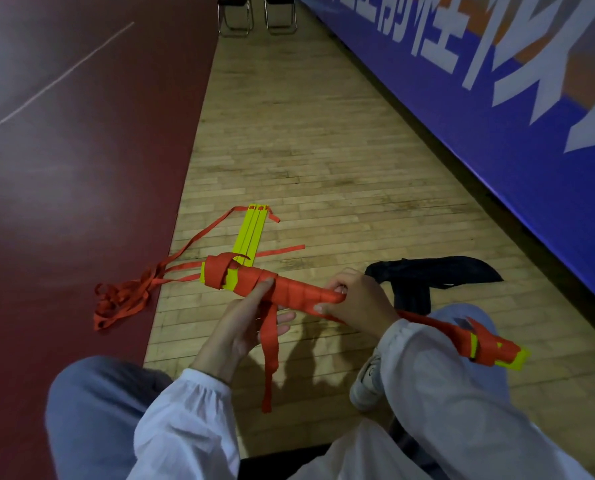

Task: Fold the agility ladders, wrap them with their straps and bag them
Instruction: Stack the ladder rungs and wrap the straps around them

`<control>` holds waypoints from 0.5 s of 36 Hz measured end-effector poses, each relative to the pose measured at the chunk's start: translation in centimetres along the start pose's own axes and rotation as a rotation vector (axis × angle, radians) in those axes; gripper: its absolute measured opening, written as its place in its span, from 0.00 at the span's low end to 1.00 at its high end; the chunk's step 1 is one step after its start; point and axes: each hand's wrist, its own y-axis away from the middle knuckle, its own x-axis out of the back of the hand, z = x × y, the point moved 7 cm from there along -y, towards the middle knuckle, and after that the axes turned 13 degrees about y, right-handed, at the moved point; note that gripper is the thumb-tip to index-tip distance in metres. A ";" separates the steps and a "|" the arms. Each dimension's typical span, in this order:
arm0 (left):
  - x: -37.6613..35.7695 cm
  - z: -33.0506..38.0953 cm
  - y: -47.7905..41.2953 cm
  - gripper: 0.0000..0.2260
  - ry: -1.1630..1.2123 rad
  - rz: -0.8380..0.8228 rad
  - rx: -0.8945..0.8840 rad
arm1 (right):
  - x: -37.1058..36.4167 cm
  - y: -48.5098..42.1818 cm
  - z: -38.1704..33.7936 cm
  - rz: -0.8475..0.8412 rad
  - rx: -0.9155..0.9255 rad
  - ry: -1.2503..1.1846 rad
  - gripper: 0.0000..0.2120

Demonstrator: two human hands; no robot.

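Note:
A folded agility ladder point(289, 289), yellow rungs bound in red strap, is held level over the floor between my hands. My right hand point(355, 299) grips its right end. My left hand point(244, 323) supports it from below, index finger laid along the wrapping, and a loose strap end point(270, 355) hangs down past my palm. A second wrapped ladder point(479, 344) lies against my right knee. A third ladder point(251, 233), yellow rungs stacked and unwrapped, lies on the floor beyond, its red straps point(123, 299) tangled at the left. The black bag point(427, 275) lies crumpled behind my right hand.
I am crouched on a wooden floor point(324, 150) beside a dark red court area point(64, 168). A blue banner wall point(497, 98) runs along the right. Two folding chairs point(254, 15) stand at the far end. My shoe point(369, 382) is below my right arm.

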 end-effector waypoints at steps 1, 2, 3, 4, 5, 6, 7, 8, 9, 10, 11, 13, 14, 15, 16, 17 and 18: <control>0.0 0.0 -0.1 0.17 -0.007 0.010 -0.001 | 0.0 0.0 -0.1 0.005 0.008 -0.005 0.12; 0.1 -0.1 -0.2 0.18 -0.020 0.020 -0.001 | 0.0 0.1 -0.2 0.007 0.018 -0.012 0.12; 0.1 -0.1 -0.2 0.18 -0.032 0.028 -0.004 | 0.0 0.1 -0.3 0.008 0.031 -0.017 0.13; 0.1 -0.1 -0.2 0.17 -0.041 0.036 -0.010 | -0.1 0.1 -0.4 0.009 0.046 -0.015 0.14; 0.1 -0.1 -0.2 0.17 -0.045 0.043 -0.015 | -0.2 0.1 -0.5 0.010 0.058 -0.008 0.15; 0.1 -0.1 -0.2 0.17 -0.047 0.049 -0.019 | -0.3 0.1 -0.5 0.011 0.070 0.000 0.15; 0.1 -0.2 -0.3 0.18 -0.048 0.053 -0.020 | -0.4 0.1 -0.6 0.012 0.080 0.006 0.16; 0.1 -0.2 -0.3 0.18 -0.048 0.057 -0.021 | -0.4 0.2 -0.7 0.011 0.089 0.013 0.16; 0.2 -0.2 -0.4 0.19 -0.046 0.060 -0.020 | -0.5 0.2 -0.8 0.005 0.097 0.017 0.16; 0.2 -0.2 -0.4 0.18 -0.041 0.060 -0.018 | -0.5 0.3 -0.8 -0.005 0.105 0.018 0.16; 0.2 -0.1 -0.4 0.18 -0.039 0.058 -0.017 | -0.6 0.3 -0.9 -0.021 0.114 0.012 0.15; 0.1 0.1 -0.3 0.16 -0.049 0.050 -0.022 | -0.5 0.3 -0.8 -0.064 0.126 -0.012 0.14; 0.0 0.2 -0.3 0.16 -0.060 0.042 -0.027 | -0.5 0.3 -0.7 -0.096 0.118 -0.036 0.14; -0.1 0.3 -0.2 0.16 -0.068 0.030 -0.034 | -0.5 0.1 -0.5 -0.138 0.097 -0.071 0.12; -0.2 0.4 -0.2 0.16 -0.072 0.017 -0.041 | -0.5 0.0 -0.2 -0.185 0.066 -0.102 0.11; -0.2 0.5 -0.1 0.16 -0.071 0.005 -0.049 | -0.6 -0.1 0.2 -0.229 0.028 -0.112 0.11; -0.3 0.6 0.0 0.16 -0.068 -0.003 -0.058 | -0.6 -0.1 0.4 -0.271 0.001 -0.100 0.13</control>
